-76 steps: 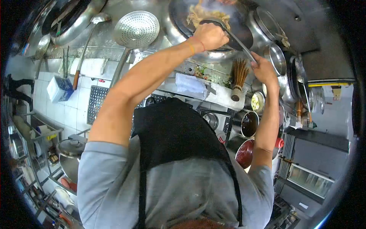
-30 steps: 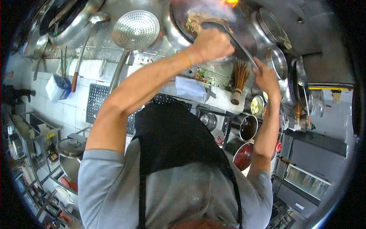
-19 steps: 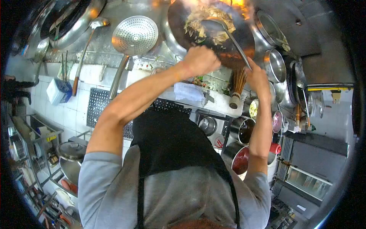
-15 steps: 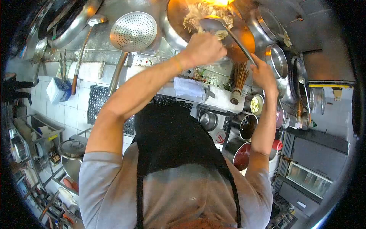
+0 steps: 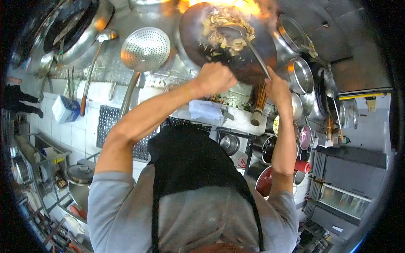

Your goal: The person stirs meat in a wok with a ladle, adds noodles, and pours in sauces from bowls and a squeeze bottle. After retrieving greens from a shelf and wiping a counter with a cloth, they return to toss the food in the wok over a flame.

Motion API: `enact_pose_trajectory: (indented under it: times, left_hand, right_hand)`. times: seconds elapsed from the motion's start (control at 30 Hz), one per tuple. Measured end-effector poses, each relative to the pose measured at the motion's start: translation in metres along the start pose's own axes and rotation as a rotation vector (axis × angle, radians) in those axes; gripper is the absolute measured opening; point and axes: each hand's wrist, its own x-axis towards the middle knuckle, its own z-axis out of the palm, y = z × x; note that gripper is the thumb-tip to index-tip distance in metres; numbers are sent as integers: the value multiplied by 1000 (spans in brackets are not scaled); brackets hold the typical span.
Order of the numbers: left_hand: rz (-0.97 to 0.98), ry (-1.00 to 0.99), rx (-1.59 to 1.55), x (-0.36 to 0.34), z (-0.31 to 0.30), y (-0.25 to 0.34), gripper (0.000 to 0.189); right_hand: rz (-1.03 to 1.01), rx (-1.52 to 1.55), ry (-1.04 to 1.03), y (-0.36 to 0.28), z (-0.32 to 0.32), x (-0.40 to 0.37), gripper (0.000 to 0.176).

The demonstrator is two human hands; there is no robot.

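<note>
A dark wok (image 5: 257, 55) sits over high flames (image 5: 247, 6) at the top of the head view. Sliced food (image 5: 219, 21), pale and brown, lies in its far part, with some steam over it. My left hand (image 5: 217, 79) is closed in a fist at the wok's near left edge; the part it grips is hidden inside the fingers. In my right hand (image 5: 276, 89) is the long handle of a ladle (image 5: 256, 54), fingers wrapped round it. The ladle's bowl rests among the food.
Left of the wok lie a perforated strainer (image 5: 145, 48) and another ladle (image 5: 93, 63). A bamboo brush (image 5: 258, 105) and a folded cloth (image 5: 205, 109) are on the near ledge. Pots of sauce (image 5: 265, 181) stand below my right arm. A person's legs (image 5: 25, 99) show far left.
The wok and my left hand have come closer to my body. My right hand has also moved nearer with the ladle. The flames at the far rim have spread wider.
</note>
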Motion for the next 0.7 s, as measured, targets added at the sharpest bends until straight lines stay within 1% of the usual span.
enact_pose_trajectory:
  times: [0.07, 0.1, 0.13, 0.17, 0.2, 0.27, 0.3, 0.37, 0.4, 0.43, 0.47, 0.53, 0.57, 0.6, 0.63, 0.67, 0.7]
  left_hand:
    - [32, 1, -39, 1, -8, 1, 34]
    - [-32, 45, -19, 10, -12, 0, 34]
    - [-91, 98, 11, 28, -17, -6, 33]
    - [-24, 206, 18, 38, -17, -7, 32]
    - [-24, 217, 24, 45, -16, -9, 32]
    - [76, 153, 55, 49, -22, -1, 32]
    - [22, 148, 81, 51, -23, 1, 33]
    - [-9, 108, 66, 40, -3, -5, 34]
    - [-41, 85, 64, 35, 8, -11, 34]
    - [-22, 93, 64, 22, 17, -13, 35]
    - [-26, 47, 33, 9, 19, -13, 35]
    - [-28, 25, -32, -6, 12, -8, 34]
    - [-48, 55, -39, 0, 12, -10, 34]
    - [-70, 100, -37, 15, 10, -18, 33]
    - [-39, 192, -7, 29, 13, -26, 34]
    - [-47, 208, -6, 32, 15, -30, 34]
    - [-50, 211, -35, 37, 16, -33, 36]
  right_hand:
    - [-68, 35, -5, 5, -7, -12, 50]
    - [-152, 73, 33, 17, -4, -8, 49]
    - [-160, 73, 29, 14, -8, -9, 49]
    - [-113, 48, -15, 11, -19, -8, 48]
    - [-63, 25, -56, 10, -26, -5, 47]
    - [-55, 59, -63, 12, -21, 5, 46]
    - [-64, 50, -43, 10, -12, 17, 46]
    - [-60, 36, -31, 2, -1, 14, 46]
    - [-20, 30, 9, -11, 2, 10, 46]
    - [18, 31, 59, -20, 1, 14, 45]
    - [23, 33, 76, -16, 1, 14, 45]
    - [19, 240, 188, 2, 11, -3, 42]
    - [-63, 332, 273, 13, 16, -11, 41]
    - [-71, 323, 261, 14, 21, -19, 41]
    - [-70, 396, 316, 15, 25, -24, 41]
    - [-67, 470, 368, 16, 31, -30, 41]
    - [-29, 459, 381, 20, 49, -32, 42]
